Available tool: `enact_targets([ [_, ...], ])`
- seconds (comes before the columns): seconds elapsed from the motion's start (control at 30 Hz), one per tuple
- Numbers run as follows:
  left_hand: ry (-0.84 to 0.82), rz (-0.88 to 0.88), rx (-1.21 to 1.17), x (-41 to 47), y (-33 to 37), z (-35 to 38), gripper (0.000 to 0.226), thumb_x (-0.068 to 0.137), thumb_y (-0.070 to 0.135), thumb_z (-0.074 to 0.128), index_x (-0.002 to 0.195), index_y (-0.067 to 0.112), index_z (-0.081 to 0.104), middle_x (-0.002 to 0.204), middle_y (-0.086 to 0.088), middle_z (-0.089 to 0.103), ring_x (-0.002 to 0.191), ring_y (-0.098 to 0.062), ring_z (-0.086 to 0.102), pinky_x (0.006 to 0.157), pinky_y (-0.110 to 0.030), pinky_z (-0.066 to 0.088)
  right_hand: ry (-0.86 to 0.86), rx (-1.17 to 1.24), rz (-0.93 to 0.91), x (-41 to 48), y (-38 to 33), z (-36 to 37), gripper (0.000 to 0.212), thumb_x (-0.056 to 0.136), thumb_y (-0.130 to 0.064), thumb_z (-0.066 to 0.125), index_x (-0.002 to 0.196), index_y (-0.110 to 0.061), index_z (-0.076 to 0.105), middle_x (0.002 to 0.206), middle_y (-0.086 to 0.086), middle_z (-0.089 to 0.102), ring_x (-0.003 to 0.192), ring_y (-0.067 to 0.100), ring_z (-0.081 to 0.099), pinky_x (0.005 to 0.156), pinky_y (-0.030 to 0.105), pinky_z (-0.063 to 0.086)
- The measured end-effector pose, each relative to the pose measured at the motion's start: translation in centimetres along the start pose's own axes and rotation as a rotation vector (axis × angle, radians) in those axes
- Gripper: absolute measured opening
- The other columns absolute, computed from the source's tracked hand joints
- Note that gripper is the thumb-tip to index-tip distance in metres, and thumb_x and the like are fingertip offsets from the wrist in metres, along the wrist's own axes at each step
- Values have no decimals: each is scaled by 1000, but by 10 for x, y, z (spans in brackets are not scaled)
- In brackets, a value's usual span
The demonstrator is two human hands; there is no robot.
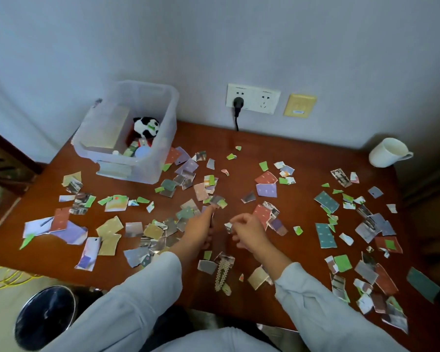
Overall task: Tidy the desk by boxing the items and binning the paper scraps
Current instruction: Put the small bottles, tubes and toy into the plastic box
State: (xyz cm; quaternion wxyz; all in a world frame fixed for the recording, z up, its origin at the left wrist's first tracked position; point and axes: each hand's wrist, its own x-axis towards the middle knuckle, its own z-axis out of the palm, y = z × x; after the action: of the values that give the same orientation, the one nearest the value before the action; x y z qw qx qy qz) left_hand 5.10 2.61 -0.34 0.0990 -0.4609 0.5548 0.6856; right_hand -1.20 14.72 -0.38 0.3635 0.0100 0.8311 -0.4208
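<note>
brown bench [302,153] strewn with paper scraps [266,190], right hand [249,231] pinching a small scrap [228,227] mid-bench, left hand [197,226] stretched onto another with its grip unclear, and the bin [45,318] on the floor [69,282] off the near left corner, nearer the left hand.

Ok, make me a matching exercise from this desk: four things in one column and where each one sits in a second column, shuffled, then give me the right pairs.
Things
1. panda toy
2. white mug
3. bin
4. black plug

Places
A. in the wall socket
B. down beside the near left corner of the desk
C. inside the clear box
D. at the desk's far right corner

Pairs: 1-C, 2-D, 3-B, 4-A
</note>
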Motion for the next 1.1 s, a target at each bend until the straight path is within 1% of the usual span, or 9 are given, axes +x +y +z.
enact_targets([
  [0.1, -24, -36, 28, 5, -10, -20, 49, 91, 56, 45, 59, 20, 41, 47, 5, 34, 37, -11, 27, 42, -16, 22, -139, -451, 25, -5, 5, 18, 11, 84, -20, 55, 75, -13, 59, 72, 14, 70, 62, 28, 69, 62, 37, 57],
  [0.23, -82, -71, 67, 10, -24, -36, 50, 90, 61, 45, 61, 20, 43, 51, 4, 34, 42, -11, 28, 43, -16, 23, -186, -645, 57, -18, 17, 39, 16, 82, -26, 62, 70, -19, 54, 64, 3, 60, 63, 23, 65, 61, 30, 54],
  [0.3, -120, -81, 99, 11, -29, -41, 51, 90, 62, 44, 63, 19, 44, 52, 3, 36, 43, -12, 31, 43, -16, 25, -103, -750, 53, -23, 25, 47, 14, 82, -29, 64, 83, -20, 53, 74, 0, 59, 73, 22, 66, 56, 25, 49],
  [0.4, -171, -95, 155, 11, -32, -45, 51, 92, 60, 43, 64, 17, 45, 53, 1, 40, 46, -13, 35, 46, -19, 27, -12, -799, 53, -25, 35, 55, 35, 79, -34, 71, 104, -17, 53, 92, 1, 58, 89, 22, 63, 49, 22, 32],
  [0.53, -230, -136, 197, 14, -36, -49, 51, 91, 60, 45, 64, 18, 45, 50, 3, 41, 45, -13, 35, 48, -20, 29, 79, -751, 90, -27, 44, 70, 49, 78, -31, 76, 118, -19, 50, 114, 5, 56, 91, 21, 62, 49, 19, 33],
  [0.67, -268, -150, 247, 18, -38, -56, 52, 88, 64, 46, 63, 19, 46, 49, 5, 41, 44, -11, 35, 48, -19, 31, 200, -666, 104, -31, 45, 82, 46, 78, -25, 75, 116, -22, 48, 109, 3, 59, 90, 21, 62, 56, 21, 41],
  [0.73, -286, -158, 257, 21, -37, -61, 53, 88, 66, 45, 63, 19, 46, 50, 5, 42, 44, -11, 35, 45, -18, 30, 239, -540, 116, -29, 39, 84, 45, 79, -20, 73, 116, -23, 48, 106, 0, 63, 89, 20, 63, 58, 21, 43],
  [0.87, -286, -140, 242, 22, -20, -71, 55, 90, 67, 41, 62, 19, 45, 48, 5, 40, 42, -11, 33, 43, -16, 28, 233, -164, 45, -20, 10, 88, 45, 80, -22, 72, 122, -20, 57, 120, 0, 63, 103, 18, 61, 82, 29, 50],
  [1.1, -233, 106, 114, 19, 42, -108, 47, 98, 52, 37, 72, 16, 51, 51, 2, 42, 44, -12, 34, 42, -19, 28, 226, 225, -140, -16, -80, 104, 30, 86, -18, 68, 114, -10, 64, 104, 4, 68, 95, 18, 63, 82, 32, 51],
])
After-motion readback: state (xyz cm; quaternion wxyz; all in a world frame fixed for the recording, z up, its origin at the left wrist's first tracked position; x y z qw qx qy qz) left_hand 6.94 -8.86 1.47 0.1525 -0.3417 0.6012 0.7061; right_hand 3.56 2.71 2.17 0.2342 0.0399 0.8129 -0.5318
